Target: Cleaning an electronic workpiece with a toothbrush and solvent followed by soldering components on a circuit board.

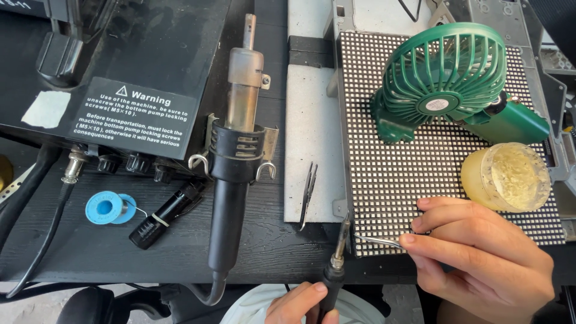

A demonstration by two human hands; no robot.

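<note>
While the left hand (300, 305) grips a soldering iron (336, 264) at lower centre, tip at the panel (420, 174) edge, the right hand (486, 261) pinches tweezers (378, 241) beside it for close work.

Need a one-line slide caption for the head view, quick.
Left hand holds a soldering iron and right hand tweezers at the edge of an LED matrix panel.

**Around the bench: fan, flux, hot-air tool**

A green fan (445, 78) sits on the panel's upper part, a yellowish round tub (506, 176) just below it. Left, a hot-air wand (235, 150) hangs in its holder beside the black station (120, 66). Spare tweezers (308, 193), a blue solder spool (108, 207) and a black pen-shaped tool (165, 215) lie on the counter (90, 252).
</note>
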